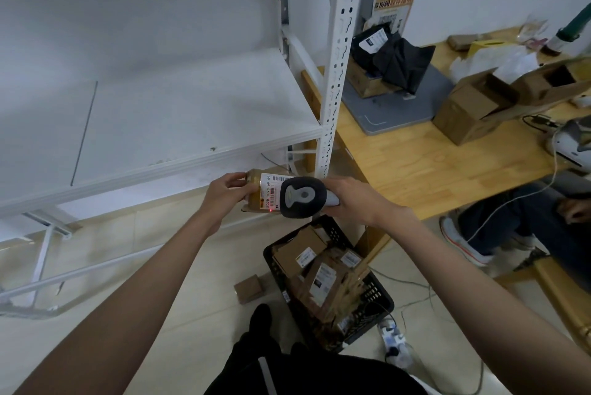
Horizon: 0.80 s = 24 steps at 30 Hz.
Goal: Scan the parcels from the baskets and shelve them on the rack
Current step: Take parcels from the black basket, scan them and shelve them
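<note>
Brown cardboard parcel (259,191) sits pinched in the left hand (224,194); the right hand (355,199) grips a barcode scanner (302,197) above the black basket (377,292).

The scanner (302,197) hides the parcel's (259,191) right end, and its label print is unreadably small.

Both bare forearms reached forward from the lower corners of the view and converged toward the middle. The left hand (224,193) was raised with thumb on top and fingers curled, pinching the end of a small parcel (256,190). The right hand (355,199) was wrapped round the handle of a scanner (302,197), knuckles up, its wrist bent slightly inward toward the left hand.
</note>
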Available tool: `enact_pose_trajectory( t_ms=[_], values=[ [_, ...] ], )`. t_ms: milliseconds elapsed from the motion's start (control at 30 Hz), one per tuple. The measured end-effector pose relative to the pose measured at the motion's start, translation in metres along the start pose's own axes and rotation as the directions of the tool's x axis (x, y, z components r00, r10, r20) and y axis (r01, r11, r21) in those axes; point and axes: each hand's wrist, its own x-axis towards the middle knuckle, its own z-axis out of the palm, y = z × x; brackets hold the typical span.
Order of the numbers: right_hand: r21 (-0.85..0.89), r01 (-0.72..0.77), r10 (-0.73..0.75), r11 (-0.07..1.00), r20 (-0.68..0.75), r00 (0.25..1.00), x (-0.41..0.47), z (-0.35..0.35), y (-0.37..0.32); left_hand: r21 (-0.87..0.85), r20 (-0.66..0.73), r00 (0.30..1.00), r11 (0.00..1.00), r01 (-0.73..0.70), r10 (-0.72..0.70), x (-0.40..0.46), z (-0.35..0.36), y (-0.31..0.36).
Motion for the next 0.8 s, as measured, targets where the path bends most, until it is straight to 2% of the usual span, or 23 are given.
enact_pose_trajectory(
  t_ms=[400,667,800],
  values=[
    [-0.021,0.059,-0.060,0.998,-0.071,0.996,0.006,-0.058,-0.021,-0.042,-0.032,0.998,0.998,-0.053,0.051,0.000,-0.007,0.030],
    [0.257,0.036,0.027,0.966,-0.235,0.972,0.047,-0.079,-0.050,-0.137,-0.133,0.990,0.988,-0.065,0.047,-0.007,-0.053,0.043],
    [0.354,0.069,0.019,0.933,-0.239,0.971,0.067,-0.077,-0.071,-0.186,-0.220,0.975,0.981,-0.057,0.015,-0.015,-0.082,0.039]
  ],
)
